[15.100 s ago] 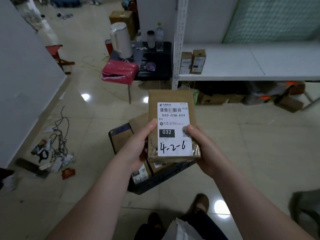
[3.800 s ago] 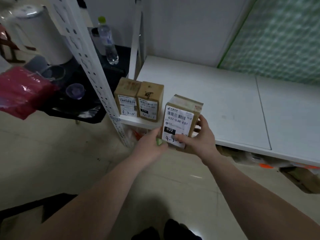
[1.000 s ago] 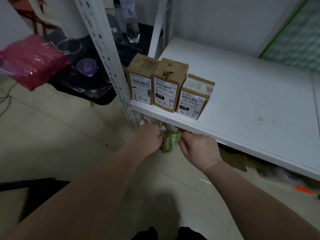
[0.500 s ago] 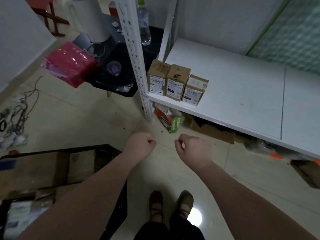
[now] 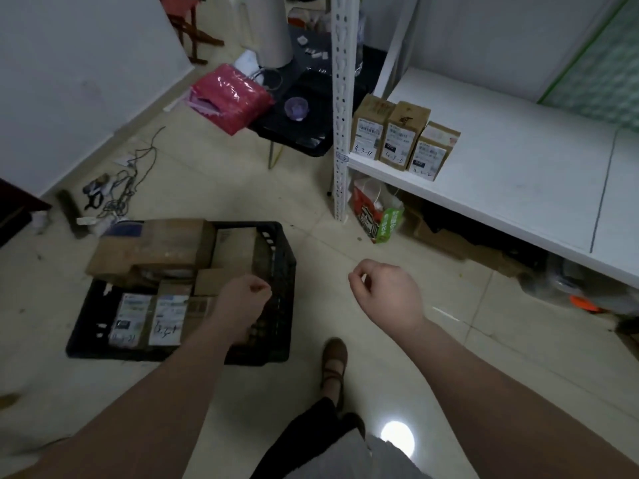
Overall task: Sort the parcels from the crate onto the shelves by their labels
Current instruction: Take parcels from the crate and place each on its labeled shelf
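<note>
Both hands have drawn back from the shelf (image 5: 518, 174) since a second ago, and the crate (image 5: 284, 257) has come fully into view on the floor at lower left. The parcel held 3.8 s ago now stands upright as the third parcel (image 5: 432, 150) in a row at the shelf's front left corner, touching the middle parcel (image 5: 403, 136), which stands against the first parcel (image 5: 370, 133), hand-marked 4-3-11, just beside the white upright post (image 5: 342, 98). The left grip (image 5: 242, 299) is curled together on nothing, above the right part of the crate. The right grip (image 5: 387, 292) is likewise closed, thumb against forefinger, empty, over bare floor tile between crate and shelf. Inside the crate a large brown box (image 5: 155, 247) lies across the far end, and two labelled parcels (image 5: 148, 319) lie face up side by side at the near end. A red and green bag (image 5: 378, 216) stands on the floor under the shelf by the post. A pink bag (image 5: 231, 95) hangs off the edge of a black desk (image 5: 311, 108) left of the post, and tangled cables (image 5: 117, 191) lie by the wall.
</note>
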`<action>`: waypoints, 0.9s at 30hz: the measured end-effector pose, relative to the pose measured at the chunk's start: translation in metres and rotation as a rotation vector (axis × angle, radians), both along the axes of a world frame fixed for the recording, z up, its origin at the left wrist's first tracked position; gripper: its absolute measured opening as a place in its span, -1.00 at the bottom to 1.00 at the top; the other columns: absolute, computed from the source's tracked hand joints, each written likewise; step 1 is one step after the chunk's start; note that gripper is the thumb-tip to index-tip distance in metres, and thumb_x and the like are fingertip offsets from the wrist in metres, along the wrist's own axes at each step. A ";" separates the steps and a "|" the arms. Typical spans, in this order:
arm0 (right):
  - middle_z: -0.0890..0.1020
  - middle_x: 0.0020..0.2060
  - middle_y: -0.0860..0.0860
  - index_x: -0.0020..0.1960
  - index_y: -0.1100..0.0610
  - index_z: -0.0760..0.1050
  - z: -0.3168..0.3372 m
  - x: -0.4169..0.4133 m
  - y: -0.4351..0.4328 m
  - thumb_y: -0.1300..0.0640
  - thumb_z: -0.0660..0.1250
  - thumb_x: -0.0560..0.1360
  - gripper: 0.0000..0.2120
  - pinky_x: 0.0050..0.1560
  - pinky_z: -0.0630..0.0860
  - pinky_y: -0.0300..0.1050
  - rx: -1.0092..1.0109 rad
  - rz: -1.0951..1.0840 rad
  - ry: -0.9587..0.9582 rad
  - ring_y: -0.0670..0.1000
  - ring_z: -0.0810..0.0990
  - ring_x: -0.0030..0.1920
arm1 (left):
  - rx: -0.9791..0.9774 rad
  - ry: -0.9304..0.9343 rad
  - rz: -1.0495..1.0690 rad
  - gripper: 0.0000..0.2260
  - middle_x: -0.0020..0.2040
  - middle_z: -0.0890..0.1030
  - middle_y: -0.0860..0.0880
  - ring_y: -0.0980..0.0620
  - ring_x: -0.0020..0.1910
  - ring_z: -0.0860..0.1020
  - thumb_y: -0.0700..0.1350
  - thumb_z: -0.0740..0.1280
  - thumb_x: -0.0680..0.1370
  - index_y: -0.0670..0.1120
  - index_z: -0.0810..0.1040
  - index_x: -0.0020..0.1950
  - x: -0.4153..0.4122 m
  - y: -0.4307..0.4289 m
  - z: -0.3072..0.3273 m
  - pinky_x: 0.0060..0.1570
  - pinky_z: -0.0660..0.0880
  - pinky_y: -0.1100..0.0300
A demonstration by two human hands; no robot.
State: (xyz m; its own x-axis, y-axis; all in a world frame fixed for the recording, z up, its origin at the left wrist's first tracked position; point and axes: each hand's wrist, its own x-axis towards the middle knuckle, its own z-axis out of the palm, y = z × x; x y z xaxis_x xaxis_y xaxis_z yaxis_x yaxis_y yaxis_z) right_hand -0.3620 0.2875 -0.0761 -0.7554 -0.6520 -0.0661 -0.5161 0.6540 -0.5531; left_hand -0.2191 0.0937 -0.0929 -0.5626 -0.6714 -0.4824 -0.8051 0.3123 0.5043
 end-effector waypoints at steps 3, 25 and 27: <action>0.66 -0.26 0.01 -0.05 0.05 0.59 0.002 0.026 0.002 0.01 0.24 0.58 -0.81 -0.31 0.30 -0.14 0.030 0.046 -0.031 0.12 0.61 -0.16 | 0.042 -0.003 0.139 -0.91 -0.09 0.58 -0.01 0.00 -0.09 0.54 -0.10 0.29 0.57 -0.03 0.58 0.00 0.042 -0.001 0.007 -0.09 0.49 0.12; 0.63 0.10 0.02 0.26 0.03 0.53 -0.019 0.182 -0.176 0.09 0.21 0.55 -0.69 0.03 0.51 -0.09 0.359 0.231 -0.241 0.08 0.57 0.10 | 0.216 0.004 0.410 -0.80 0.09 0.55 -0.11 -0.11 0.06 0.54 -0.16 0.27 0.58 -0.10 0.54 0.19 0.231 -0.153 -0.016 0.13 0.52 -0.06; 0.63 0.10 0.04 0.31 0.06 0.50 -0.027 0.201 -0.207 0.07 0.23 0.56 -0.67 0.06 0.52 -0.08 0.385 0.187 -0.314 0.08 0.58 0.09 | 0.244 -0.014 0.370 -0.76 0.07 0.51 -0.08 -0.10 0.08 0.53 -0.14 0.25 0.59 -0.10 0.51 0.25 0.243 -0.183 -0.019 0.14 0.51 -0.04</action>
